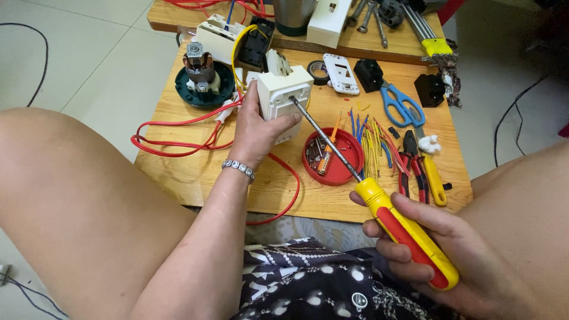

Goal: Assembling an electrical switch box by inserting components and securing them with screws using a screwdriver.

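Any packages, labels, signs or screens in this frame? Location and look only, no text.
No packages, signs or screens show.
Nearest to a label: a faint mark on the white switch plate, lying flat at the back of the wooden table; rectangular, too small to tell.
The white socket box held in the left hand shows plain faces.
The screwdriver in the right hand has a plain yellow and red handle.

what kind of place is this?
Likely an informal home electrical repair spot: a low wooden table on tiled floor, strewn with cut wire pieces, pliers, scissors and a bare motor.
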